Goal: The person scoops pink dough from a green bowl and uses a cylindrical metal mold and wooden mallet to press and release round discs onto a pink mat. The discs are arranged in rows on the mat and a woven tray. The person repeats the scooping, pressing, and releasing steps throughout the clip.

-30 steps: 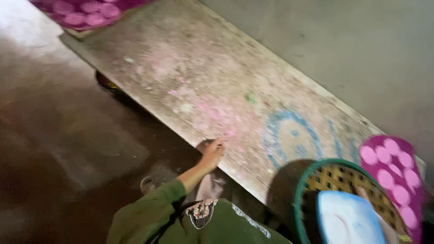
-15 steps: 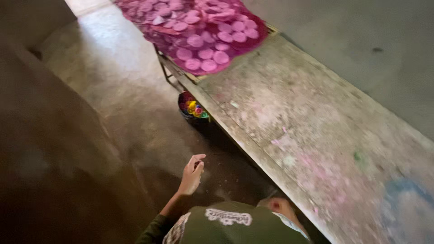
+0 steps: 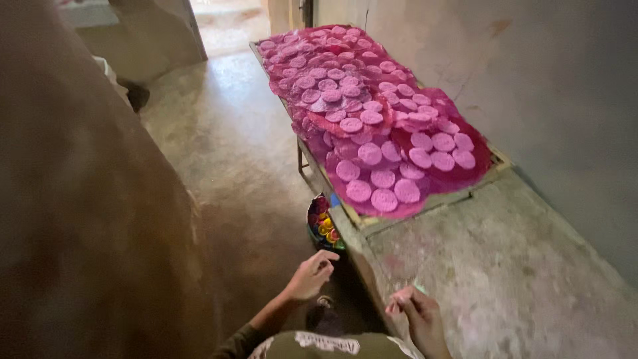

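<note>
Nearest, the right hand (image 3: 419, 318) rests at the near edge of the long grey dusty tabletop (image 3: 505, 279), its grip pinched on something too small to tell. The left hand (image 3: 311, 274) hangs off the tabletop's left edge with loosely curled, empty fingers, near a small bowl of bright coloured bits (image 3: 322, 223). Farther along lies a pink sheet of round pink discs (image 3: 372, 113), running lengthwise towards the far end.

Discs (image 3: 372, 133) on table (image 3: 505, 279), bowl (image 3: 322, 223) perhaps beneath, left

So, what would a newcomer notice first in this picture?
First, the pink round discs, laid in rows on magenta sheets that cover the far part of the long table. Then the bowl of colourful bits below the table's edge, with the left hand near it and the right hand at the table's edge.
</note>
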